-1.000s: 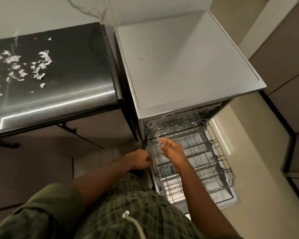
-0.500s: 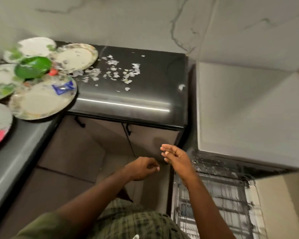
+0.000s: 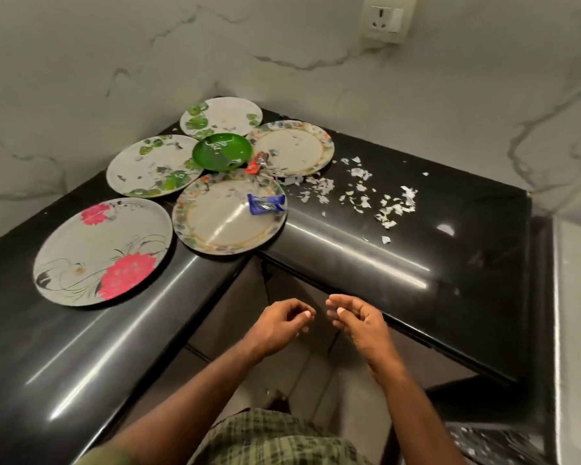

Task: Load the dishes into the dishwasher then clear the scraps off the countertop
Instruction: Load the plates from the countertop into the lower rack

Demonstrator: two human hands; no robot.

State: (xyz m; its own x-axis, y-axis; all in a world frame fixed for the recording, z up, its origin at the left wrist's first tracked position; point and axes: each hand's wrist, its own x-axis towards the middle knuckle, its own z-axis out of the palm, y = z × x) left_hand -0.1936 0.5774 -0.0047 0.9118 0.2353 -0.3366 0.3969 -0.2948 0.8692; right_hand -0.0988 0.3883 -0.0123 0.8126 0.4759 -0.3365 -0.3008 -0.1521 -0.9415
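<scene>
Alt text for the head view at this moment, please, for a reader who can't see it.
Both hands, left and right, hang loosely curled and hold nothing in front of a black corner countertop. On it lie five patterned plates, a small green bowl, a blue wrapper on the nearest plate, a red wrapper and scattered white scraps.

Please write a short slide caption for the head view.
Both empty hands, left hand and right hand, hover before scrap-strewn countertop with dirty plates.

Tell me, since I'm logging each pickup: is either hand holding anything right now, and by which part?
Nothing is held. The left hand and right hand hang loosely curled and empty before the black countertop.
</scene>
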